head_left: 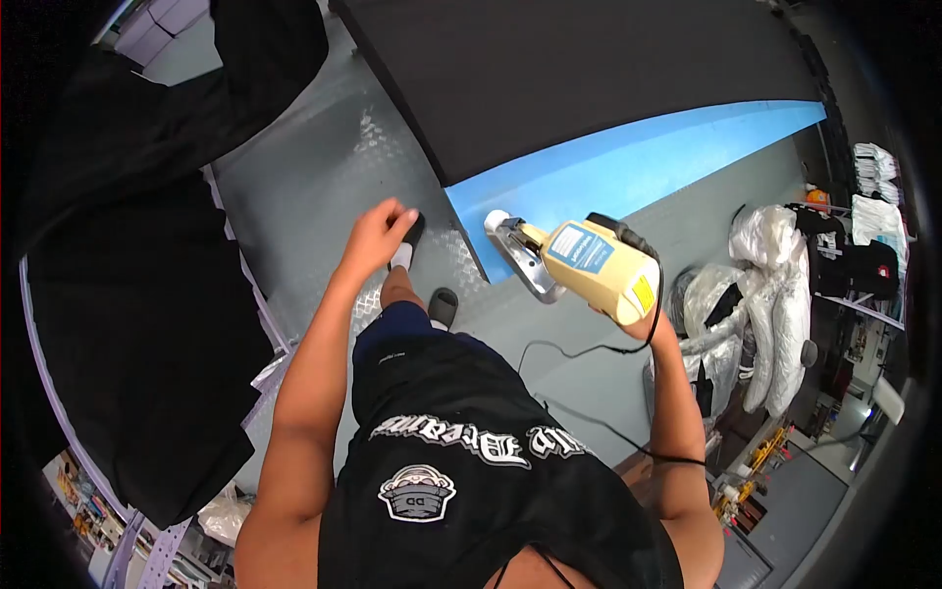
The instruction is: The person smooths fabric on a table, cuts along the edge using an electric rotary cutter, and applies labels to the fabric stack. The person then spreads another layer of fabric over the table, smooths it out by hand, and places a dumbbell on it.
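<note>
My right hand is wrapped around the back of a cream-yellow electric cloth cutter with a blue label; most of its fingers are hidden behind the body. The cutter's metal base is at the corner of a blue surface, partly past its edge. Black fabric lies flat over the rest of that surface. To the left of the corner, my left hand hangs in the air above the floor, fingers loosely curled in with nothing seen in them.
A black cable runs from the cutter past my right arm. More black fabric drapes over a rack at left. Clear plastic-wrapped bundles stand at right, near shelves with folded cloth. My feet are on the grey floor.
</note>
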Tool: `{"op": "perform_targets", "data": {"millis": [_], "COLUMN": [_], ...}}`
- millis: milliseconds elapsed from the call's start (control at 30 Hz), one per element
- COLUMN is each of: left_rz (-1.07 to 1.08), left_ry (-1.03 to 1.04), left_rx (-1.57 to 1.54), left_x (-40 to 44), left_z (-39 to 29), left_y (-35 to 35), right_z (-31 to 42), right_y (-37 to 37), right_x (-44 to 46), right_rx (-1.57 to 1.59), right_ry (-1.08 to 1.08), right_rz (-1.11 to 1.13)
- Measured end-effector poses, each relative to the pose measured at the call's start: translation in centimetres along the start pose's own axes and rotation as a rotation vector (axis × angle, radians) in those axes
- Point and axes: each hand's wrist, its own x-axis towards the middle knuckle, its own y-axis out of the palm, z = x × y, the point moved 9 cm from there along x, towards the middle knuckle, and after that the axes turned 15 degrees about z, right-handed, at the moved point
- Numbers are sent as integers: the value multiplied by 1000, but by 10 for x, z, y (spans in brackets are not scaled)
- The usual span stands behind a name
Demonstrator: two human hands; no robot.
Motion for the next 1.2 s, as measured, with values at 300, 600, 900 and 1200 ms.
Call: {"op": "perform_targets", "data": {"millis": [300, 600, 900, 1200], "left_rz": [-160, -200, -449, -415], "left_ry": [384, 454, 77, -61], "left_rx": [292, 633, 192, -373], "left_x": [47, 31, 11, 17], "left_z": [-86, -109, -85, -31], "left_y": [25, 39, 53, 71], "right_z": [-38, -28, -59, -145], "right_y": [-40, -90, -83, -168], "right_x": [18, 74, 87, 131], "right_rx": [522, 408, 284, 416], "right_ry": [249, -183, -202, -47], "right_rz": [15, 82, 271, 89]}}
